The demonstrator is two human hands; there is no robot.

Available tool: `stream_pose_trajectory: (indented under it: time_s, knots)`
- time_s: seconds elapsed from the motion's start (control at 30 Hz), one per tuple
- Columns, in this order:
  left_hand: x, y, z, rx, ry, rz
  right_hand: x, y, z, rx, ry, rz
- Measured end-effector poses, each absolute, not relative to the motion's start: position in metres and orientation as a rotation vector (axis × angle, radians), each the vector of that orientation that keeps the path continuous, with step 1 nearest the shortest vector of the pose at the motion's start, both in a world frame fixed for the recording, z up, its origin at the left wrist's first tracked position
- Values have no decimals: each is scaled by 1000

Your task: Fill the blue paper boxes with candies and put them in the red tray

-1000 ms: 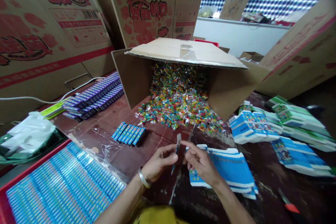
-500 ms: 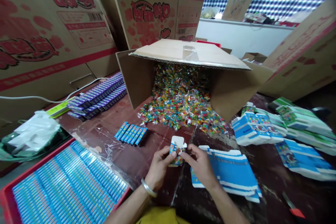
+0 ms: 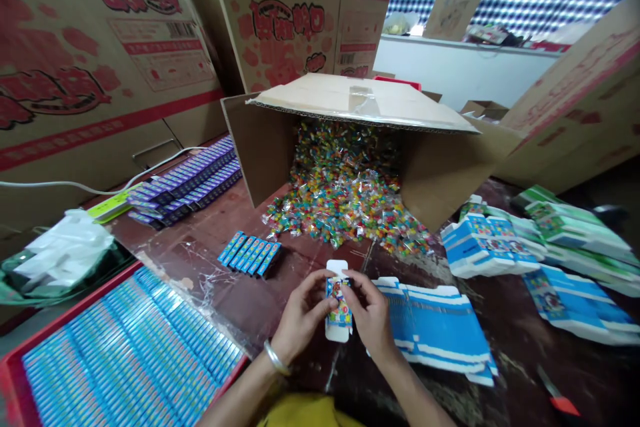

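Held between both hands, just above the desk (image 3: 200,233): one small printed carton (image 3: 339,307). Gripped on its left edge by the left hand (image 3: 300,317), thumb and fingertips pinched shut on it, remaining fingers curled. Gripped on its right edge by the right hand (image 3: 373,317) in the same way, closed on the carton, nothing else held. Silver bangle (image 3: 277,357) on the left wrist.

Orientation of the carton: long axis running straight away from the body, printed face up towards the camera. Far end pointing at the heap of wrapped candies (image 3: 345,207), with a white flap standing open there. Near end pointing back at the body, with a second white flap showing below the fingers. Contents, if any, not visible.

Just right of the right hand, partly under the wrist: stack of flat blue carton blanks (image 3: 440,327) lying on the desk. Ahead and left of the left hand, apart from it: short row of small blue boxes (image 3: 250,253). Left of the left forearm: red tray (image 3: 7,373) packed with rows of blue boxes. Ahead of both hands: large cardboard box (image 3: 440,173) lying on its side, mouth towards the hands, candies spilling out of it. Far right of the right hand: piles of blue-and-white cartons (image 3: 480,243).
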State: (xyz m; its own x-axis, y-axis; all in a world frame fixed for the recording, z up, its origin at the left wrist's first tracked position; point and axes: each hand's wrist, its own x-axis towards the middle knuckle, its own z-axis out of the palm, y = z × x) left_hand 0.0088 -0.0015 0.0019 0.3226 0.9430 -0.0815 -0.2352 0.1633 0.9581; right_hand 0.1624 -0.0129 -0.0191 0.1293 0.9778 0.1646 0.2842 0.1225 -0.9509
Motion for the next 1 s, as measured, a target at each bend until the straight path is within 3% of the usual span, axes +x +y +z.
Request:
stream_pose_trajectory:
  time_s: [0.2,0.5,0.7,1.0]
  knots:
    - [9,-3,-2,1020,804,978,164,-6,-12,-1314,-1463,745]
    - [11,-2,-3,910,838,1081,161,5,1,-1135,-1295,1048]
    - [7,-3,0,1019,915,1049,172,16,12,-1282,-1319,1245]
    - [4,-3,0,1100,901,995,178,24,12,-1327,-1356,1267]
